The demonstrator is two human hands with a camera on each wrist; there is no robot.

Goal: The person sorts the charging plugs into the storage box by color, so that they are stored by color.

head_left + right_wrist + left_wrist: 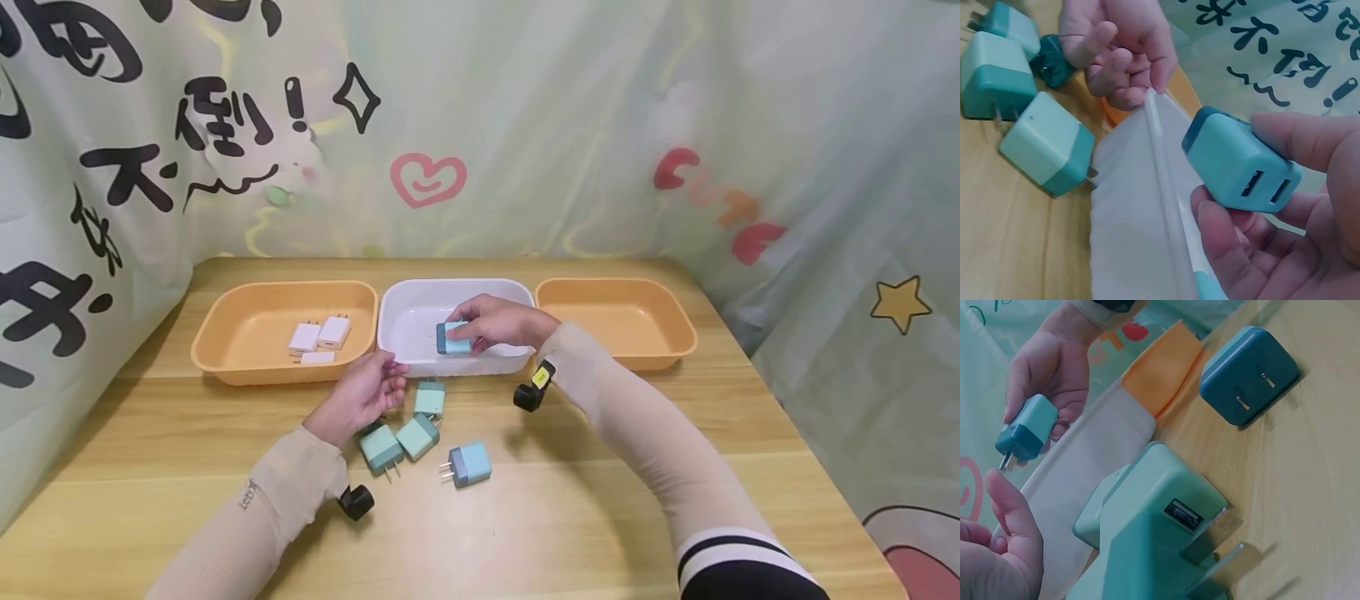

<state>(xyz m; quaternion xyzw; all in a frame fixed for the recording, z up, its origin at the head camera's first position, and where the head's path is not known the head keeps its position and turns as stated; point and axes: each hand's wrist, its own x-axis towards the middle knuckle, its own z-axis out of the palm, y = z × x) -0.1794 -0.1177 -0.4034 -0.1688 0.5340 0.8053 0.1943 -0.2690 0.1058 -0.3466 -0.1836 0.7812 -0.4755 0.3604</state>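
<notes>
My right hand (498,323) pinches a two-tone blue plug-in charger (453,338) over the white bin (480,365). Its prongs point left in the head view; two port slots show on its other end in the right wrist view. With thumb and fingers, my left hand (366,392) holds the white bin's near-left rim. Several green and blue chargers (430,398) lie on the table just in front of that bin, one of them partly hidden by the left hand. A teal patch (1209,286) shows inside the white bin, too little of it to identify.
On the left stands an orange bin (247,375) holding white chargers (334,332). Another orange bin (637,363) adjoins the white one on the right. One blue charger (470,463) lies apart, nearer the front. A printed curtain (525,125) hangs behind the table.
</notes>
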